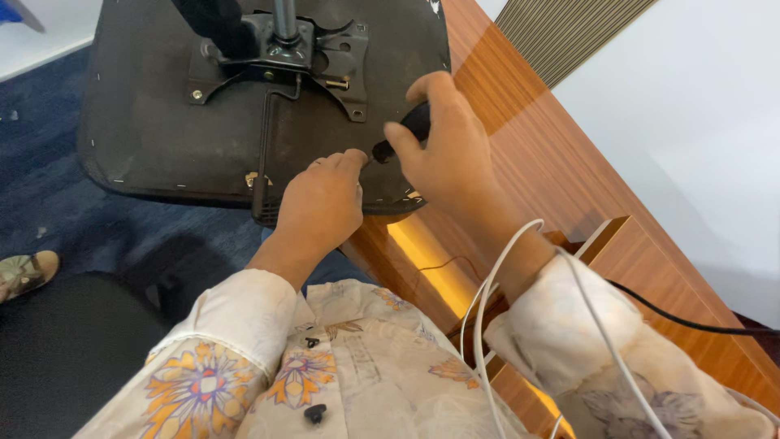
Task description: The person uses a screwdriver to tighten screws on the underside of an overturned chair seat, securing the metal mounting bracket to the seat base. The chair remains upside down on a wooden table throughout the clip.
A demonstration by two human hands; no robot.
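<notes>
An upturned office chair seat (162,122) lies with its black underside facing me, a metal mounting plate (276,57) and gas column (284,20) bolted at its middle. My right hand (447,146) grips a black-handled screwdriver (406,130), its tip against the seat's near right edge. My left hand (321,203) rests closed on that same edge, its fingertips right beside the tool's tip. Whether it pinches a screw is hidden.
A wooden desk panel (561,171) with a lit strip runs along the right. White cables (487,301) and a black cable (691,321) hang over my right sleeve. Blue carpet (49,179) lies at left, with a sandalled foot (24,272) at the left edge.
</notes>
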